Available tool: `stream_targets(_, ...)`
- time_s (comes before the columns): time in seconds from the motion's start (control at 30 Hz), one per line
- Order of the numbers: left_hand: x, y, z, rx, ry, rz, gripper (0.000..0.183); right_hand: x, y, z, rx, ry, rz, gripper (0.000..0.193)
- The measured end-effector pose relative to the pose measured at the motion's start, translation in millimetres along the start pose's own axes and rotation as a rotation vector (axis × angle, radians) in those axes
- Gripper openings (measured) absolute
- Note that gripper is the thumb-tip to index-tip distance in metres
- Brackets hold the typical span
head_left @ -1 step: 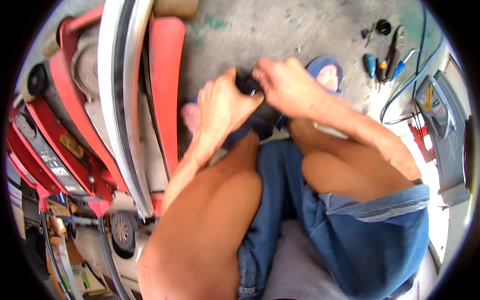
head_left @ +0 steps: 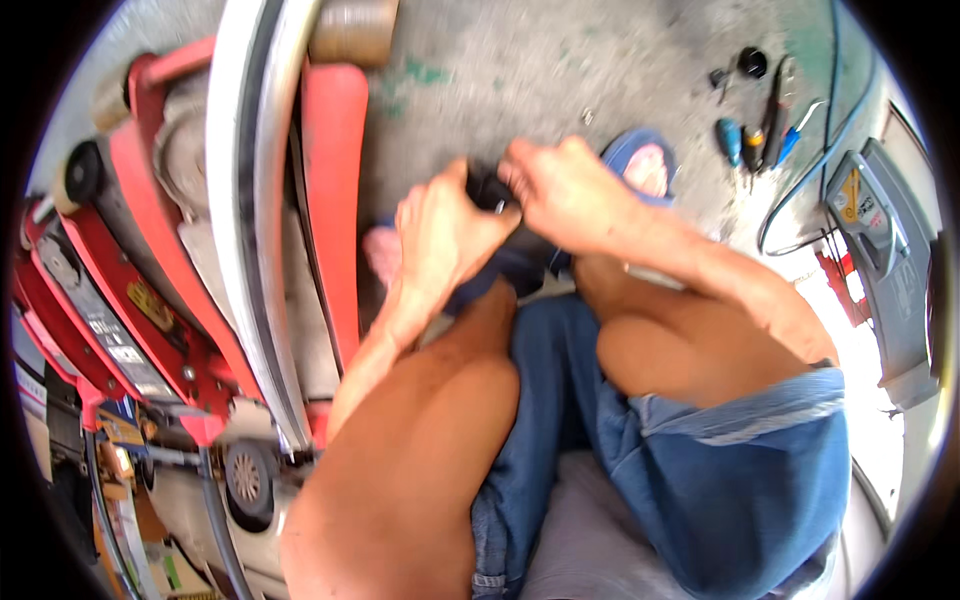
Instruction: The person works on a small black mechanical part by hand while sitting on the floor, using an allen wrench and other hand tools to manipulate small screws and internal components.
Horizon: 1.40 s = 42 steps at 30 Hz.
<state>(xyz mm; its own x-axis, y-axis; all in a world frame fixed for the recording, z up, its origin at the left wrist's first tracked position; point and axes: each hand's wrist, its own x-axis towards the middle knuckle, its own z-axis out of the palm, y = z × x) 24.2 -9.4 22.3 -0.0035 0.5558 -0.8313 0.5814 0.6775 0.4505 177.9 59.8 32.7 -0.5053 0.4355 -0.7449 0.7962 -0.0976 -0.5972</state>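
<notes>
Between my knees and above the floor, both hands meet at a small black part (head_left: pixel 487 187), whose kind I cannot make out. My left hand (head_left: pixel 443 222) is closed around its left and near side, with the thumb stretched along the near edge. From the right, my right hand (head_left: pixel 562 190) presses bent fingertips against the part's right side. A small shiny spot shows on the black surface near the left thumb tip. The fingers cover much of the part. Below it are my sandaled feet, with a blue sandal (head_left: pixel 640 165) showing at the right.
Red floor jacks (head_left: pixel 335 200) stand at the left, with a long silver-and-black curved trim piece (head_left: pixel 235 170) across them. Screwdrivers (head_left: pixel 729 142), pliers (head_left: pixel 778 100) and a round black cap (head_left: pixel 752 62) lie at the far right. A blue hose (head_left: pixel 830 150) runs past a grey panel (head_left: pixel 880 250).
The whole view has shifted a little, so the floor, jacks and tools appear slightly lower. Both hands keep the same grip on the black part.
</notes>
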Motion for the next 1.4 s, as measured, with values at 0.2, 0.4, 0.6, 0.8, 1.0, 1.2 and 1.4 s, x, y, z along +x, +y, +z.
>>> stream_targets(0.2,-6,8,-11,-0.052,0.02,-0.087,0.046,8,-9,-17,-0.084,-0.098,-0.038,0.023)
stream_targets(0.4,0,5,1,-0.051,0.038,-0.075,0.044,23,7,-79,-0.155,0.419,-0.206,0.027)
stream_targets(0.6,-1,-5,5,-0.098,0.124,-0.058,0.041,24,68,-108,-0.758,0.772,-0.395,0.017)
stream_targets(0.8,-8,-1,0,-0.07,0.09,-0.083,0.043,-14,90,-63,-0.611,0.714,-0.516,0.034)
stream_targets(1.0,-5,-2,2,-0.12,0.089,-0.063,0.043,-10,91,-33,-0.528,0.494,-0.49,0.026)
stream_targets(1.2,-7,-3,4,-0.127,0.084,-0.076,0.044,-5,94,-41,-0.573,0.384,-0.484,0.02)
stream_targets(1.4,-4,-4,7,-0.117,0.082,-0.066,0.042,-11,103,-47,-0.547,0.401,-0.46,0.022)
